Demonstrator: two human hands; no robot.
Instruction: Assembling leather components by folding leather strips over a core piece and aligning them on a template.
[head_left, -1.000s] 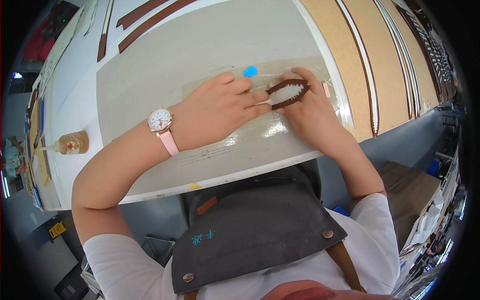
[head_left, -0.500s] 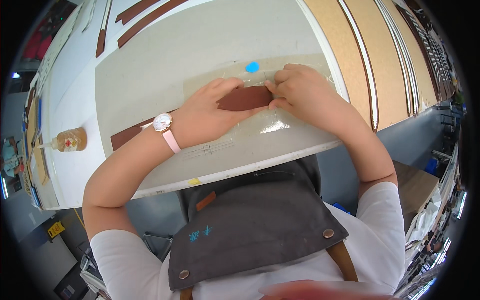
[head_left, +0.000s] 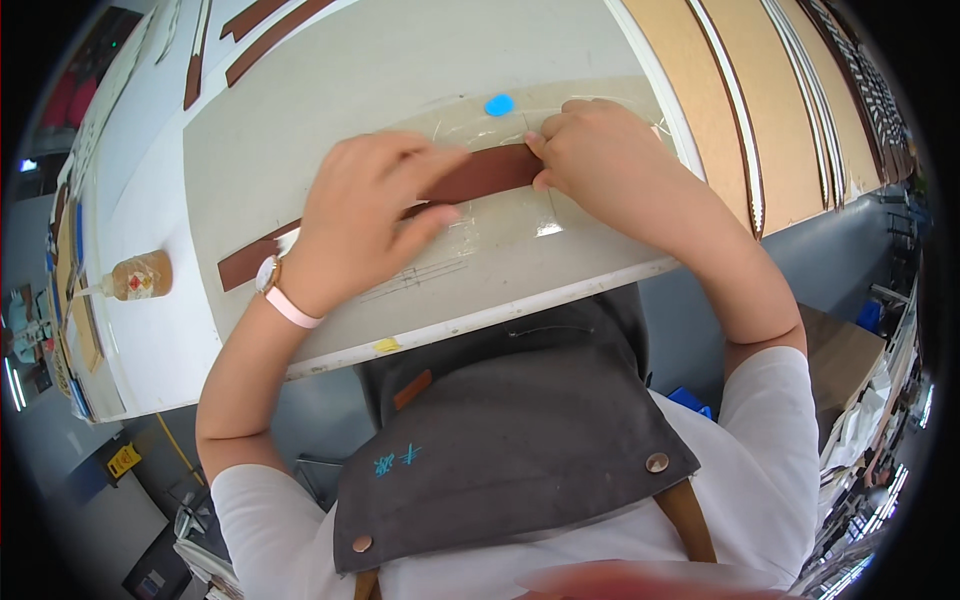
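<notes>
A brown leather strip (head_left: pixel 490 172) lies slantwise over a translucent sheet on the grey work mat (head_left: pixel 300 120). At its right end, my right hand (head_left: pixel 605 165) is closed, thumb and index finger gripping the edge. My left hand (head_left: pixel 365 205) is over the strip's middle with thumb and fingers apart, slightly smeared by motion; whether it touches the leather I cannot tell. Left of that hand the strip's other end (head_left: pixel 250 265) shows, with a small white patch partly hidden behind the wrist. A blue blob (head_left: pixel 499 105) sits just beyond the strip.
A glue bottle (head_left: pixel 140 275) with a pointed nozzle and amber contents lies at the left. More brown strips (head_left: pixel 275 40) are at the far left. On a tan board (head_left: pixel 790 120) at the right lie long brown-and-white strips (head_left: pixel 735 90). The white table edge (head_left: pixel 480 318) runs close before me.
My left hand has moved left along the strip, its fingers spreading off the leather. The strip, folded up before, now lies flatter. My right hand stays at the right end.
</notes>
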